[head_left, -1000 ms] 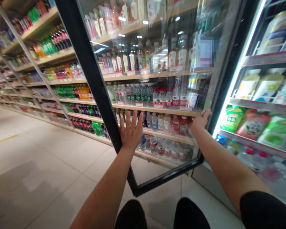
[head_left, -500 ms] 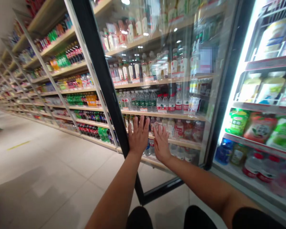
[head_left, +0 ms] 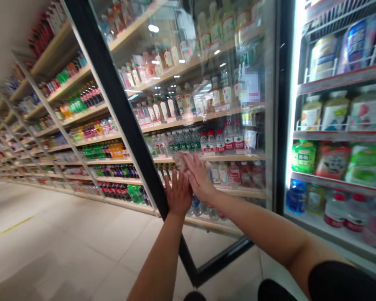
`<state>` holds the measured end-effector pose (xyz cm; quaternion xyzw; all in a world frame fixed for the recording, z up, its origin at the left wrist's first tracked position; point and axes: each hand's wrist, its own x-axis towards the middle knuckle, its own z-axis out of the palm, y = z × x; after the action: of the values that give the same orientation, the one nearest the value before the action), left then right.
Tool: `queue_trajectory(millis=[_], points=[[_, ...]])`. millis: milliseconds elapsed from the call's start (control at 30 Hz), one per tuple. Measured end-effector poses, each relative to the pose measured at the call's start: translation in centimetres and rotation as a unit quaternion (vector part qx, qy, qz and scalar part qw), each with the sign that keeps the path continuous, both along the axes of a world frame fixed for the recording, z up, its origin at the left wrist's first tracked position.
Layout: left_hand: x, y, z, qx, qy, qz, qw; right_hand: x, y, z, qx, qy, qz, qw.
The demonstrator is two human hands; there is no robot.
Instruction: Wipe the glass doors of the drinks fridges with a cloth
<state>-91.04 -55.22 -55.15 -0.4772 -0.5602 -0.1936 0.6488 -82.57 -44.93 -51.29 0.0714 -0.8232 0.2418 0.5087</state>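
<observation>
A glass cooler door with a black frame stands swung open in front of me. My left hand lies flat on the glass beside the left frame bar, its fingers spread and pointing up. Just to its right and slightly higher, my right hand presses a pale crumpled cloth against the pane. Only the cloth's edge shows past the fingertips; the rest is hidden under the hand. The two hands overlap slightly in view.
To the right, the lit cooler holds bottles and green and red pouches on racks. Shelves of drinks run along the left and show through the glass. A yellow strip marks the tiled floor.
My right hand has slid left and up across the glass with the cloth, coming against my left hand. The left hand stays by the frame. My view has shifted slightly.
</observation>
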Motion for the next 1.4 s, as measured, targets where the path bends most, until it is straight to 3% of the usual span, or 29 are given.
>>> queue_trajectory(millis=[100, 167, 267, 367, 467, 567, 633, 700, 800, 867, 933, 1000, 1133, 1200, 1333, 1400], points=[[-0.2, -0.4, 0.4, -0.026, -0.009, -0.017, 0.999, 0.8, -0.1, -0.8, -0.014, -0.001, 0.097, 0.995], [0.0, -0.4, 0.6, -0.045, -0.031, 0.015, 0.998, 1.5, 1.4, -0.4, -0.014, 0.035, 0.084, 0.996], [0.6, -0.2, 0.4, -0.025, -0.025, 0.043, 0.998, 2.1, 5.2, 0.0, 0.040, 0.083, -0.071, 0.993], [1.3, 0.2, 0.8, 0.017, -0.010, 0.033, 0.999, 1.7, 9.1, -1.2, 0.146, 0.077, -0.221, 0.961], [2.3, 0.5, 3.6, 0.014, -0.009, 0.006, 1.000, 1.0, 11.3, -3.1, 0.228, 0.077, -0.273, 0.931], [3.1, 0.5, 7.9, 0.037, -0.034, 0.003, 0.999, 0.6, 11.6, -4.1, 0.239, 0.084, -0.295, 0.921], [3.2, 0.6, 9.3, 0.059, -0.071, 0.034, 0.995, 0.6, 11.4, -4.2, 0.237, 0.090, -0.294, 0.922], [3.2, 0.7, 8.1, 0.064, -0.105, 0.072, 0.990, 0.6, 11.2, -4.1, 0.230, 0.092, -0.290, 0.925], [3.1, 0.9, 2.2, 0.026, -0.094, 0.097, 0.990, 0.7, 11.2, -4.0, 0.210, 0.076, -0.273, 0.936], [3.1, 0.8, -1.7, -0.097, -0.046, 0.075, 0.991, 0.6, 11.1, -4.0, 0.199, 0.065, -0.259, 0.943], [3.1, 0.6, -3.1, -0.168, -0.031, 0.066, 0.983, 0.5, 11.1, -4.0, 0.192, 0.063, -0.253, 0.946], [3.0, 0.3, -1.7, -0.161, -0.039, 0.068, 0.984, 0.4, 11.0, -4.0, 0.187, 0.062, -0.253, 0.947], [2.9, 0.4, 3.6, -0.014, -0.113, 0.078, 0.990, 0.2, 10.9, -4.1, 0.189, 0.063, -0.259, 0.945], [3.0, 0.7, 4.0, 0.017, -0.126, 0.077, 0.989, 0.2, 10.9, -4.2, 0.196, 0.075, -0.266, 0.941], [2.8, 1.7, 2.5, -0.112, -0.056, 0.046, 0.991, 0.3, 11.1, -4.1, 0.201, 0.081, -0.268, 0.939], [2.5, 1.9, 3.6, -0.153, -0.044, 0.026, 0.987, 0.5, 11.2, -4.0, 0.200, 0.067, -0.259, 0.942]])
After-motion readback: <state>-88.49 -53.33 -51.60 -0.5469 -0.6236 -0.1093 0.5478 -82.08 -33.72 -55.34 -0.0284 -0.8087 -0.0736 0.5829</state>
